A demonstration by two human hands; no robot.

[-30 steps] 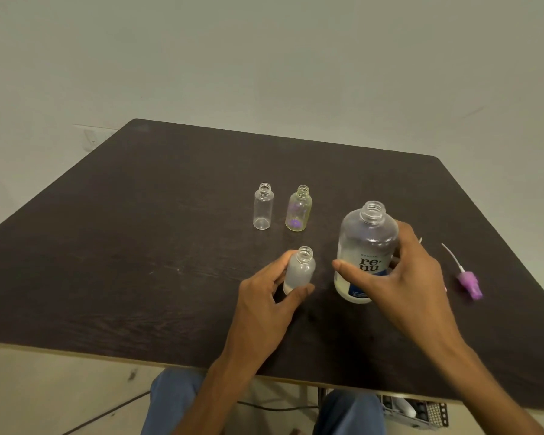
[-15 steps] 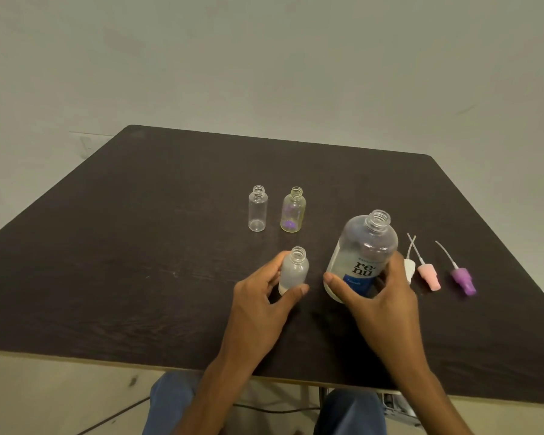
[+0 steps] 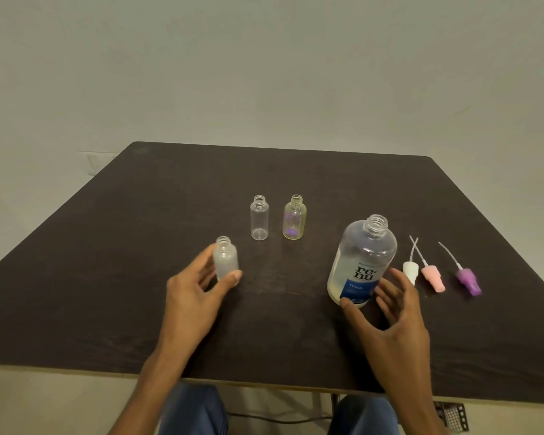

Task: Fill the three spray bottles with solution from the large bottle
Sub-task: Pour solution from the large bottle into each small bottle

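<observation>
From the head camera, a dark table (image 3: 107,277) carries everything. The left hand (image 3: 195,296) curls its thumb and fingers round a small frosted spray bottle (image 3: 226,259), which stands upright and uncapped. Beyond it stand two more small open bottles side by side: a clear spray bottle (image 3: 259,219) on the left and a yellowish spray bottle (image 3: 294,218) with something purple inside on the right, neither touched. The large bottle (image 3: 363,262), uncapped and labelled "renu", leans with its neck tipped to the right; pale liquid shows in its lower part. The right hand (image 3: 393,321) is spread loosely at the bottle's base, thumb tip at its lower edge and fingers just beside its right side; whether it has a real hold cannot be told. To the right of that bottle lie three spray tops in a row, white spray top (image 3: 410,271), pink spray top (image 3: 432,277) and purple spray top (image 3: 468,280), their thin tubes pointing away from the person.
</observation>
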